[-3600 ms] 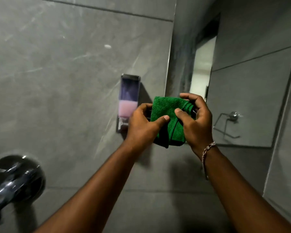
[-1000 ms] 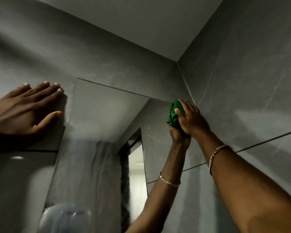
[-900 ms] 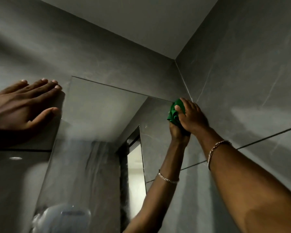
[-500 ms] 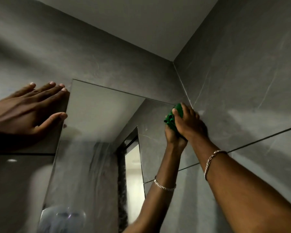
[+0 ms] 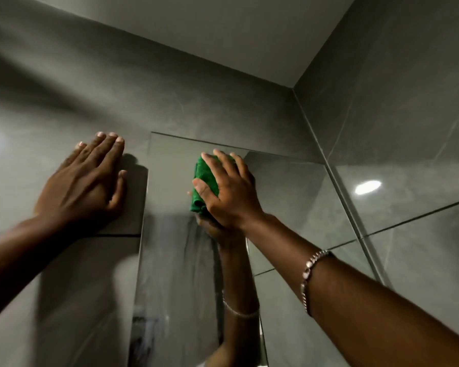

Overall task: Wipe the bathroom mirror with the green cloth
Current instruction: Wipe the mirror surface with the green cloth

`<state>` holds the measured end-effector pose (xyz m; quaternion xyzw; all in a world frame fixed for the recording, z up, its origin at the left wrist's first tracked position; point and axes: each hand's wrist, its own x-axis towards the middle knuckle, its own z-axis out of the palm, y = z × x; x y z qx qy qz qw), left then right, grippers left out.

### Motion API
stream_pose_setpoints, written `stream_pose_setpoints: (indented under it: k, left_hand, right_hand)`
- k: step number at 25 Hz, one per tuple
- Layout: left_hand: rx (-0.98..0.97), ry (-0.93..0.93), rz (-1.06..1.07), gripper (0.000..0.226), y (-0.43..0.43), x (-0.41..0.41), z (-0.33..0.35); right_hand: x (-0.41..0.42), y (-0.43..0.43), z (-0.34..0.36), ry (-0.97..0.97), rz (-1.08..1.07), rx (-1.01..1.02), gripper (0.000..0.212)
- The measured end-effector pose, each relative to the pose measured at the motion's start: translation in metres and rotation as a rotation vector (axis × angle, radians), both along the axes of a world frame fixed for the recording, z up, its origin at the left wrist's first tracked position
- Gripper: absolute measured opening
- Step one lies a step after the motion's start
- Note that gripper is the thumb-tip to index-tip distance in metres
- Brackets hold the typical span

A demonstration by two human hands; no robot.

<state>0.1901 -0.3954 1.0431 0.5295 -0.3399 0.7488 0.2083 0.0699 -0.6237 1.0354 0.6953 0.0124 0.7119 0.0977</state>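
Green cloth [image 5: 205, 178]: bunched terry rag, pressed flat against the mirror [image 5: 289, 207] near its top edge, left of centre. Mirror: frameless rectangular panel mounted flush on grey wall tile, right edge running into the corner; lower glass looks streaky.

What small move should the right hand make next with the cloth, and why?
Probably slide the green cloth left along the top edge toward the mirror's upper-left corner. The right hand presses it flat near the top middle, that corner strip lies just beside it, hazy streaks show lower down, and the left hand braces on the wall tile.
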Motion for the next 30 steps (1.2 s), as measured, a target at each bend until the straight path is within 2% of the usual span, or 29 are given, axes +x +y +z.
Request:
stream_pose_setpoints:
  k: [4,8,9,11,13,15,17,20,22,24,27,30]
  left_hand:
    - [-0.041,0.061,-0.001,0.074,-0.001,-0.019,-0.035]
    - [0.008,0.132,0.018,0.075,0.005,-0.023,-0.063]
    - [0.044,0.13,0.043,0.074,0.007,-0.023,-0.071]
    - [0.132,0.124,0.107,0.074,0.007,-0.021,-0.087]
    - [0.134,0.147,0.134,0.075,0.004,-0.021,-0.098]
    - [0.106,0.18,0.136,0.075,0.001,-0.021,-0.104]
    - [0.081,0.176,0.133,0.075,-0.002,-0.02,-0.109]
    - [0.049,0.214,0.105,0.077,-0.003,-0.019,-0.116]
    - [0.061,0.223,0.092,0.08,0.0,-0.018,-0.122]
    - [0.093,0.228,0.108,0.08,0.005,-0.017,-0.129]
    - [0.143,0.249,0.17,0.077,0.007,-0.015,-0.141]
    - [0.162,0.255,0.218,0.077,0.006,-0.015,-0.147]
  right_hand:
    - [0.016,0.045,-0.007,0.057,0.035,-0.102,0.059]
    - [0.012,0.023,-0.073,0.102,-0.02,-0.397,0.059]
    - [0.006,0.01,-0.081,0.09,-0.025,-0.402,0.058]
    - [0.001,-0.008,-0.083,0.002,-0.008,-0.232,0.054]
    - [0.004,-0.002,-0.072,-0.09,0.017,0.001,0.053]
    - [0.011,0.02,-0.058,-0.1,0.03,0.107,0.053]
    - [0.019,0.039,-0.052,-0.038,0.038,0.056,0.055]
    - [0.028,0.056,-0.071,0.058,-0.005,-0.187,0.057]
    - [0.027,0.052,-0.098,0.092,-0.034,-0.35,0.057]
    - [0.02,0.031,-0.119,0.134,-0.036,-0.424,0.057]
    - [0.002,-0.004,-0.11,0.112,-0.024,-0.305,0.057]
    - [0.003,0.003,-0.084,0.024,-0.017,-0.146,0.054]
